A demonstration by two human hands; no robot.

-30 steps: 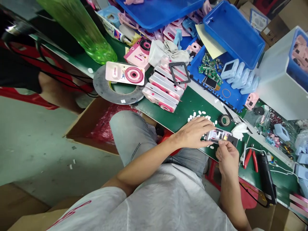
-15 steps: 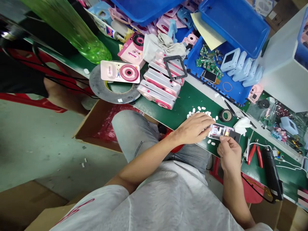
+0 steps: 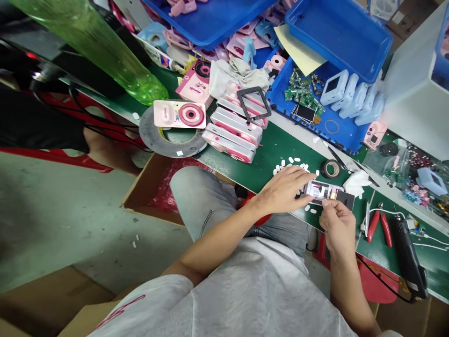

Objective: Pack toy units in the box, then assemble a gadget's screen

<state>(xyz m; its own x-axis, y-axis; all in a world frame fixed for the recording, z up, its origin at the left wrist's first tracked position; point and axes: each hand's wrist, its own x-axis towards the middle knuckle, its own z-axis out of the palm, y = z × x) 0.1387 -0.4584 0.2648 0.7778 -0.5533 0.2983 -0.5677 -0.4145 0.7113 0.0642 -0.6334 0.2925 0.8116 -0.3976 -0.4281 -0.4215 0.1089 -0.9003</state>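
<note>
A small open camera housing lies at the front edge of the green table, with white parts showing inside. At its right end sits a dark flat screen. My left hand rests at the left end of the housing, fingers stretched and apart, thumb at its near corner. From the near side, my right hand pinches the edge where the housing meets the screen. Small white oval pads lie scattered just beyond my left hand. A roll of black tape sits behind the housing.
Pink-and-white cameras stand stacked left of centre, beside a large grey tape roll. A blue tray holds circuit boards and light-blue cases. Red-handled pliers and a black tool lie right. Another person's arm is far left.
The view has shifted slightly, so the table's left side appears lower. Both hands keep nearly the same places at the housing.
</note>
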